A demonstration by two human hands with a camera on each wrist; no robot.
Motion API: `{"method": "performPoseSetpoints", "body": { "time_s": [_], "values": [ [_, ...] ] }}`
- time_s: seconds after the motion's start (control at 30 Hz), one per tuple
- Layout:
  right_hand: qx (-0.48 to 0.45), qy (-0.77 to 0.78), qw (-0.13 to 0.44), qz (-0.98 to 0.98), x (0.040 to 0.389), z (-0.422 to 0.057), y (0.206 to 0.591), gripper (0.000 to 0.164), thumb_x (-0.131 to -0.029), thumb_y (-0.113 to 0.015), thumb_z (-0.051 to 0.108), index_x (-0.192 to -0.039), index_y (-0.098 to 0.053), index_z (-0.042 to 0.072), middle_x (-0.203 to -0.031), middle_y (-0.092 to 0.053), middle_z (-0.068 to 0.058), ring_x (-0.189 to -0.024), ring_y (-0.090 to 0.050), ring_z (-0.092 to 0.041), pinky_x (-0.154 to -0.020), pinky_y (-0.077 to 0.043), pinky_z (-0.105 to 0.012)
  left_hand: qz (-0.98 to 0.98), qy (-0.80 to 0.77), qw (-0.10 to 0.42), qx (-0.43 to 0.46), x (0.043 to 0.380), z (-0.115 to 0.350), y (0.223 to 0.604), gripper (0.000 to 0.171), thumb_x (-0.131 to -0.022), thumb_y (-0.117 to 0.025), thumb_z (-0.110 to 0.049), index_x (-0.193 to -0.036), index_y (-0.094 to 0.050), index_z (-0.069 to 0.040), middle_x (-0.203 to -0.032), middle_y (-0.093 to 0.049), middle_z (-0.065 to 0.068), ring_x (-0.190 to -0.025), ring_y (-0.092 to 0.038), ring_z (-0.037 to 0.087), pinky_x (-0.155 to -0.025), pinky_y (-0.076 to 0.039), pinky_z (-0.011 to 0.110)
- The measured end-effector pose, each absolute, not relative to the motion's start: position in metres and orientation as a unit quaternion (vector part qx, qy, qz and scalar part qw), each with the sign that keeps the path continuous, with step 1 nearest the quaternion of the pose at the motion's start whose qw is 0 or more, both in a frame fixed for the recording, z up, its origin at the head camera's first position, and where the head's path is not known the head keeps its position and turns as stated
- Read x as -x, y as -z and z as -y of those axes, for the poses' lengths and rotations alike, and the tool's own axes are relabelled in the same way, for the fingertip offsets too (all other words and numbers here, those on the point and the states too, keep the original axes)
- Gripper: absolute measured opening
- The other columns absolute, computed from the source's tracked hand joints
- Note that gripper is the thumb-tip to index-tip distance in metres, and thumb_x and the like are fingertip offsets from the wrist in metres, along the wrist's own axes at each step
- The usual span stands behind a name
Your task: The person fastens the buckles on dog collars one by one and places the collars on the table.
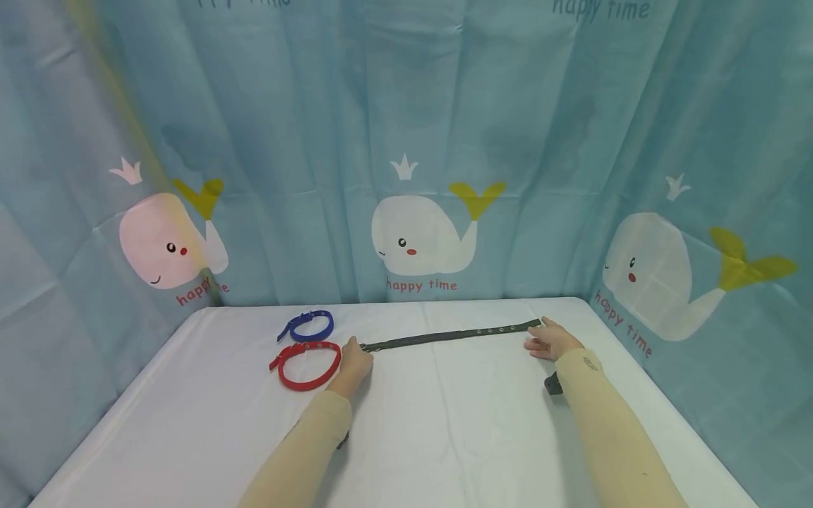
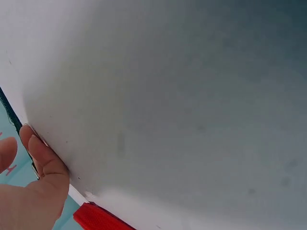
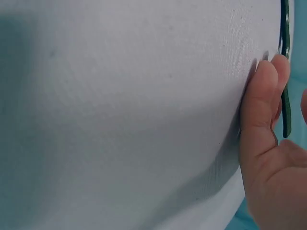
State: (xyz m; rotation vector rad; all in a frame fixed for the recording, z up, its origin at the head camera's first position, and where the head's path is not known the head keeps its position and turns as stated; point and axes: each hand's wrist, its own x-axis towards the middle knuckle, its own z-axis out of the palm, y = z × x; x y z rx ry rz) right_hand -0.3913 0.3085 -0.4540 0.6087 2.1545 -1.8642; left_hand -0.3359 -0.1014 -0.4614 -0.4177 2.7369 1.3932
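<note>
A dark green strap collar [image 1: 444, 337] with metal eyelets lies stretched out across the far part of the white table. Its buckle end is at my left hand [image 1: 356, 363], whose fingertips touch it; in the left wrist view the thumb stands apart from the fingers [image 2: 50, 165]. At the other end, my right hand [image 1: 552, 340] has its fingers beside the holed tip. The right wrist view shows these fingers [image 3: 259, 100] nearly straight, the thumb apart, and the strap's end [image 3: 286, 115] behind them.
A red collar [image 1: 308, 386], buckled into a loop, lies just left of my left hand. Behind it sits a smaller blue looped collar [image 1: 324, 335]. A blue curtain [image 1: 305, 240] printed with whales rises along the table's back and sides.
</note>
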Motion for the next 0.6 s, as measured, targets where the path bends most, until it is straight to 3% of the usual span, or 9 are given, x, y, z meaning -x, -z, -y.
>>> {"method": "performPoseSetpoints", "body": {
  "time_s": [0.3,0.47,0.6],
  "values": [
    [-0.182,0.61,0.101,-0.765,0.39,-0.307,0.461,0.066,-0.104,-0.042,0.017,-0.156,-0.002,0.007,-0.128,-0.047,-0.027,-0.077,-0.066,-0.011,-0.074,-0.055,-0.026,-0.86,-0.487,0.002,0.153,0.334,0.099,0.458,0.055,-0.09,-0.045,0.006,-0.141,-0.028,0.016,-0.139,-0.036,0.038,-0.13,-0.037,0.047,-0.107,-0.032,0.053],
    [-0.19,0.612,0.081,-0.763,0.386,-0.302,0.46,0.06,-0.106,-0.036,0.024,-0.154,-0.009,-0.001,-0.133,-0.043,-0.029,-0.083,-0.065,-0.014,-0.075,-0.054,-0.026,-0.867,-0.481,-0.021,0.128,0.331,0.097,0.454,0.044,-0.087,-0.041,0.01,-0.13,-0.044,0.018,-0.13,-0.048,0.035,-0.124,-0.046,0.044,-0.104,-0.037,0.049],
    [-0.197,0.615,0.074,-0.76,0.385,-0.299,0.46,0.056,-0.106,-0.036,0.024,-0.15,-0.019,-0.006,-0.119,-0.049,-0.023,-0.082,-0.063,-0.014,-0.074,-0.054,-0.026,-0.859,-0.496,-0.023,0.123,0.327,0.097,0.451,0.04,-0.084,-0.044,0.012,-0.123,-0.053,0.016,-0.122,-0.055,0.031,-0.111,-0.052,0.038,-0.099,-0.043,0.047]
  ]
}}
